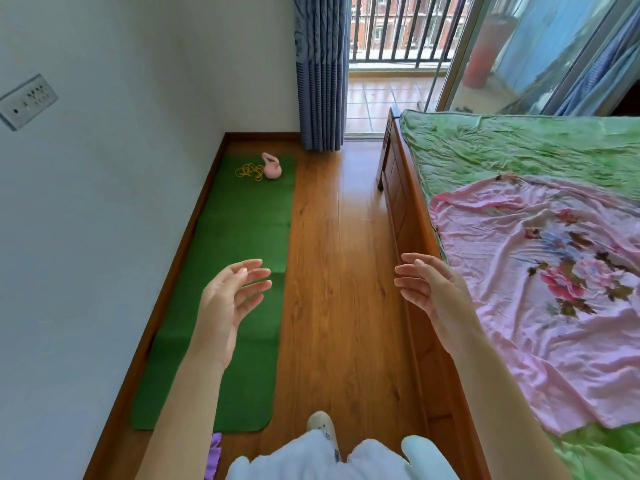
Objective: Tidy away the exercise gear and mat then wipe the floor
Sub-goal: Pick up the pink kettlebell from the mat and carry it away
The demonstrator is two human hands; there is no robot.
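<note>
So — nothing tidied yet, both hands free, gear at the far end of the mat.

The left hand [231, 296] and right hand [427, 285] hang out in front with fingers loosely spread, holding nothing and touching nothing — probably because the gear is well out of reach. The green mat [239, 271] lies flat and unrolled along the wall on the wooden floor [339, 271], in the strip between wall and bed [519, 237]. The pink kettlebell [272, 167] and the yellow rope [249, 172] rest side by side on the mat's far end, near the curtain [320, 71]. My read: both come off first, otherwise the mat can't be rolled. A purple item [214, 452] shows at the mat's near end, too cropped to identify. No wiping cloth in view.
</note>
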